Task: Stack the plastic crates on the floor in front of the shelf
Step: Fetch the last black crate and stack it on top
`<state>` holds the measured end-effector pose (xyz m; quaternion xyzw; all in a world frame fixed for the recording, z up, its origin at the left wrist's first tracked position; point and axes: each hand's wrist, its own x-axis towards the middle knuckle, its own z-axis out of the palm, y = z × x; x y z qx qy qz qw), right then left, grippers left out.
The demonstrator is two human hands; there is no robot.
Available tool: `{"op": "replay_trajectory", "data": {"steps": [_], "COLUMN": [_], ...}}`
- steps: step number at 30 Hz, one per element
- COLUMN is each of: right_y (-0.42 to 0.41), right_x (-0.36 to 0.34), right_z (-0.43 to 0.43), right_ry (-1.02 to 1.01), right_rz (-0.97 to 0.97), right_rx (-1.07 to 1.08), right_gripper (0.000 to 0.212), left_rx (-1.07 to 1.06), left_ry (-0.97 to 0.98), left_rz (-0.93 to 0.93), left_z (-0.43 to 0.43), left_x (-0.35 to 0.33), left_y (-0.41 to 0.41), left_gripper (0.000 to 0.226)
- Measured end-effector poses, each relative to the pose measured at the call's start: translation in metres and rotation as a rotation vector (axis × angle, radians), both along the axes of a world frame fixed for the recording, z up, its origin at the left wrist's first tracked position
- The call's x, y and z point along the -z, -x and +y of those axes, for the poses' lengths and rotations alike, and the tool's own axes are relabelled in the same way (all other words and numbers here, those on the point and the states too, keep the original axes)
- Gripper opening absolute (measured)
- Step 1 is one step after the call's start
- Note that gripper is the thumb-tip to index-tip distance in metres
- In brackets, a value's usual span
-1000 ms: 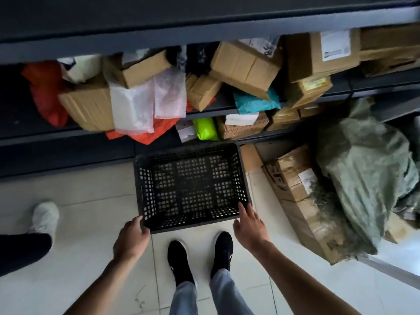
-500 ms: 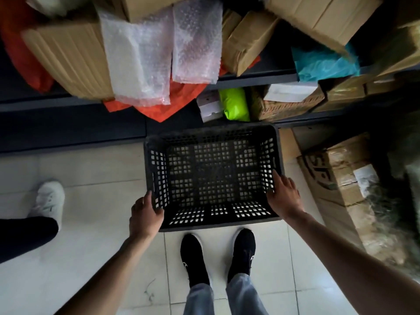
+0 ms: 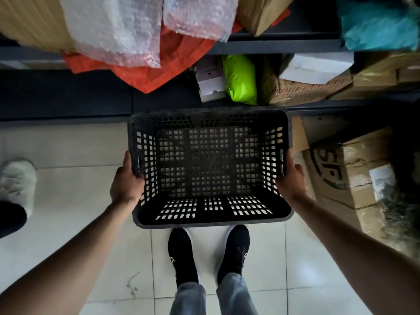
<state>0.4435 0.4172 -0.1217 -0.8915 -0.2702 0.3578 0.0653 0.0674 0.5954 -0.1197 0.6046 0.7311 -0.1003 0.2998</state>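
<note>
Left hand: the left hand [image 3: 126,183] grips the left short wall of the crate, with the thumb up along the outside near the rim and the fingers curled around the wall's edge.
Right hand: the right hand [image 3: 293,180] grips the opposite short wall the same way, fingers wrapped over the edge by a handle slot.
Crate: the black plastic crate [image 3: 211,214] is held between both hands, open side up and roughly level, with nothing in it. Its perforated floor shows pale tiles through the holes.
Crate position: it is in front of the shelf [image 3: 272,45] and over the tiled floor [image 3: 79,189], with its near wall just above the toes of the black shoes [image 3: 183,253]. I cannot tell whether it rests on the tiles or is lifted.
Shelf load: bubble wrap [image 3: 113,30] lies over an orange bag [image 3: 145,71], and a green packet [image 3: 241,78] sits just behind the crate's far wall.
Right side: a cardboard box [image 3: 347,173] stands on the floor beside the right hand.
Left edge: a white shoe [image 3: 17,180] is well apart from the crate.
</note>
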Motion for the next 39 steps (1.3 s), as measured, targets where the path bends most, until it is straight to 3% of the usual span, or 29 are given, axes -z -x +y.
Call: {"op": "replay_trajectory", "data": {"steps": [4, 11, 23, 31, 39], "right_y": [-0.003, -0.009, -0.005, 0.012, 0.020], "right_x": [0.014, 0.014, -0.042, -0.130, -0.303], "right_z": [-0.009, -0.011, -0.024, -0.064, -0.071], "right_ry": [0.019, 0.100, 0.203, 0.294, 0.311], "right_rz": [-0.120, -0.228, -0.173, -0.077, -0.067], "right_rx": [-0.024, -0.130, -0.226, -0.298, -0.326], "right_gripper": [0.076, 0.083, 0.087, 0.078, 0.088], "left_rx": [0.170, 0.169, 0.168, 0.242, 0.171], "left_ry": [0.019, 0.004, 0.132, 0.259, 0.226], "left_rz": [0.101, 0.130, 0.172, 0.187, 0.199], "left_z": [-0.004, -0.006, -0.028, -0.051, -0.063], "left_x": [0.002, 0.007, -0.035, -0.138, -0.314], "left_y": [0.009, 0.010, 0.028, 0.052, 0.052], "left_gripper": [0.078, 0.087, 0.085, 0.085, 0.084]}}
